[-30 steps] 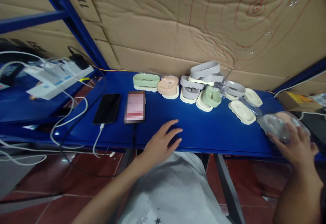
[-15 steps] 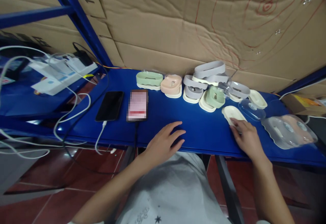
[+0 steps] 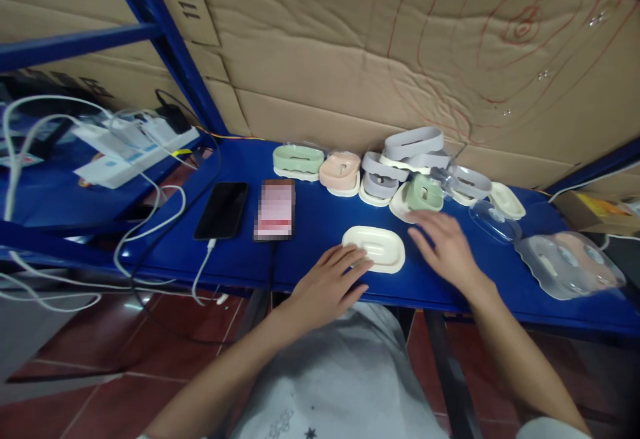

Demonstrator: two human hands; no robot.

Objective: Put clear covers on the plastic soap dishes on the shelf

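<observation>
A cream oval tray, like a soap dish base [image 3: 381,251], lies flat on the blue table in front of me. My left hand [image 3: 331,287] has its fingers stretched out, the tips over the tray's left edge; whether they press on it I cannot tell. To the right of the tray, my right hand [image 3: 445,247] is held with fingers apart and nothing in it. Just beyond its fingertips stands a green oval holder [image 3: 424,194], beside a cream base [image 3: 401,204] partly hidden behind the hand.
Along the cardboard wall sit a green dish [image 3: 299,160], a pink dish [image 3: 341,172] and stacked grey holders [image 3: 414,142]. A clear lid [image 3: 494,222] and a clear-covered double dish [image 3: 567,264] lie right. Two phones, one black [image 3: 221,211], one lit [image 3: 275,210], have cables leading off left.
The cream tray has come from the right side to the middle, by my left hand. My right hand has moved left and let go of it.
</observation>
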